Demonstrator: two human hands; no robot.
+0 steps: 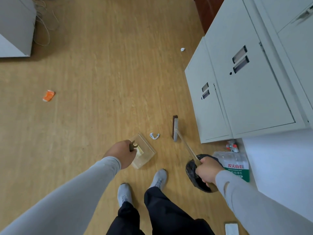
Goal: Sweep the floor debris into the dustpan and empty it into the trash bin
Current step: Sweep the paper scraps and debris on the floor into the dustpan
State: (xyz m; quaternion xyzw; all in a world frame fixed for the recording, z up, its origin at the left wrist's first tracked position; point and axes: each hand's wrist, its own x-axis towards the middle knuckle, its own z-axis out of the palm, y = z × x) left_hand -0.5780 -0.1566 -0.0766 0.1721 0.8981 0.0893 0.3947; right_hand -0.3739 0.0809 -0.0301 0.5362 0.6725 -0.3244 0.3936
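My left hand (121, 153) grips the handle of a clear dustpan (145, 150) resting on the wood floor just ahead of my feet. My right hand (208, 170) grips the brown handle of a broom, whose head (175, 128) stands on the floor to the right of the dustpan. A crumpled white-and-blue scrap (154, 136) lies between the dustpan and the broom head. An orange wrapper (48, 96) lies far to the left. A small white paper ball (182, 49) lies farther off by the cabinets. A bin with a black bag (192, 168) sits under my right hand.
Grey metal cabinets (245, 92) line the right side. A pack of water bottles (234, 162) stands beside the bin against a white wall. A grey box (15, 28) with loose cables (44, 28) is at the far left. My two shoes (124, 195) stand below the dustpan.
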